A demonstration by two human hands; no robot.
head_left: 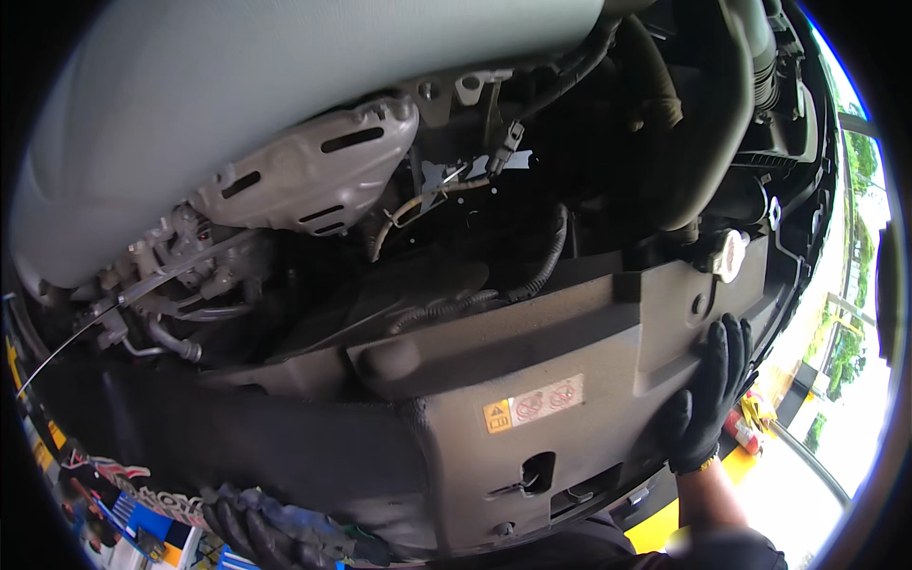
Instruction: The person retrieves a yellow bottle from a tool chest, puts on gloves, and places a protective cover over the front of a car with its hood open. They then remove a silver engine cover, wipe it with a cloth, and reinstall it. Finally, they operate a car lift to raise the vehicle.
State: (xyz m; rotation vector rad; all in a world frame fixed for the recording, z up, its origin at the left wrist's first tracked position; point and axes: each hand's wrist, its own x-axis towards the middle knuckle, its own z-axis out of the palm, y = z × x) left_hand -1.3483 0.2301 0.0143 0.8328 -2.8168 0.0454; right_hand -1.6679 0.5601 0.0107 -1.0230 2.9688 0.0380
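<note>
The plastic cover sits in place under the right hand, spread flat, grip released; the cap is on, that much seemingly done, what's left unclear; the left hand, by a bluish cloth, is too dim to judge its grip.

Crumpled blue-grey cloth, bunched low at left, broad dark-grey plastic cover, stepped, spanning centre to right

One head-worn fisheye view looks down from close above the dark front panel
</note>
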